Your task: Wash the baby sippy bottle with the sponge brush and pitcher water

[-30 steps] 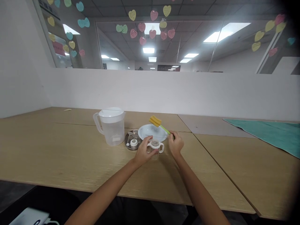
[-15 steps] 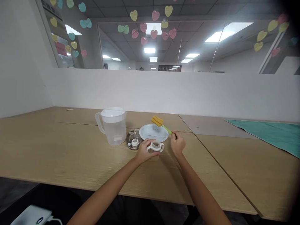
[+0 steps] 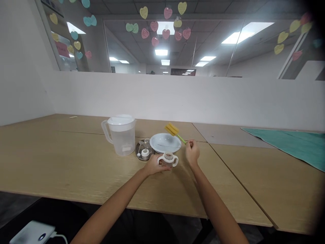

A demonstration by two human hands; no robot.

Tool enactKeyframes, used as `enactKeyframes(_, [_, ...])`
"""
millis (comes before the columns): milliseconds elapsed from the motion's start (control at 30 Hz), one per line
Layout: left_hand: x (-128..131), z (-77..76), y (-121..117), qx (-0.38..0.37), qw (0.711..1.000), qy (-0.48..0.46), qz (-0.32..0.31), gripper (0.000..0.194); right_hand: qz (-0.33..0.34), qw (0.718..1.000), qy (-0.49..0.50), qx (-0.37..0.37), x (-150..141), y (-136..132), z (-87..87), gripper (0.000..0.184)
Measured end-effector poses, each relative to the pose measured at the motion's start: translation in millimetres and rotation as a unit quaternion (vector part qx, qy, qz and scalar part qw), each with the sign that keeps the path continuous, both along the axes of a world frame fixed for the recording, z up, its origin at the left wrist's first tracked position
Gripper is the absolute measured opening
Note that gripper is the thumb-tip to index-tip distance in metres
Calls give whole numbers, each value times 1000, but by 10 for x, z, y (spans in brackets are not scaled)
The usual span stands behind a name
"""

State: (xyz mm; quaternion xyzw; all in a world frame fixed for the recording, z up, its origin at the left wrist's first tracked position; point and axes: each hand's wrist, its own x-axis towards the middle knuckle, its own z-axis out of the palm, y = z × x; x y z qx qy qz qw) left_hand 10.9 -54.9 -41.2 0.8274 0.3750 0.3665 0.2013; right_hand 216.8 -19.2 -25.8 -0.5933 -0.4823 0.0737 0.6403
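My left hand (image 3: 153, 165) is closed around a clear baby bottle (image 3: 168, 159) with a white two-handled collar. The bottle is upright, with its open mouth facing up. In my right hand (image 3: 192, 151) is the green handle of a bottle brush (image 3: 172, 129), its yellow sponge head pointing up and left. The sponge is above the far side of a white bowl (image 3: 165, 135), apart from the bottle. Left of the bowl, a round metal tray (image 3: 138, 156) carries a white ring-shaped cap (image 3: 145, 153), a small straw-like piece (image 3: 139, 149) and a clear dome cover (image 3: 147, 142).
A clear pitcher (image 3: 123, 139) with a white lid stands left of the tray. A green cloth (image 3: 291, 142) lies at the right of the wooden table (image 3: 76, 162). A white device (image 3: 31, 234) with a cable is at the lower left, below the table edge.
My left hand has shifted its hold lower on the bottle, so more of its clear body shows. The brush is still held over the bowl, moved only slightly. The whole view has shifted a little.
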Motion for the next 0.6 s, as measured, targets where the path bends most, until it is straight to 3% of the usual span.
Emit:
enactKeyframes(167, [-117,86,36,115,988,-38,100,50,154,984,76,42,23,42,80,43])
enactKeyframes(233, [-191,118,76,162,970,-80,162,52,175,981,65,50,12,39,98,45])
enactKeyframes(300, [-264,142,119,216,948,-99,213,52,156,987,20,47,0,26,100,46])
enactKeyframes(433, [-361,157,186,277,917,-52,282,53,76,990,-110,55,21,-12,83,47])
enactKeyframes(600, [-412,136,228,269,905,-9,329,50,-10,947,-292,134,162,-34,65,46])
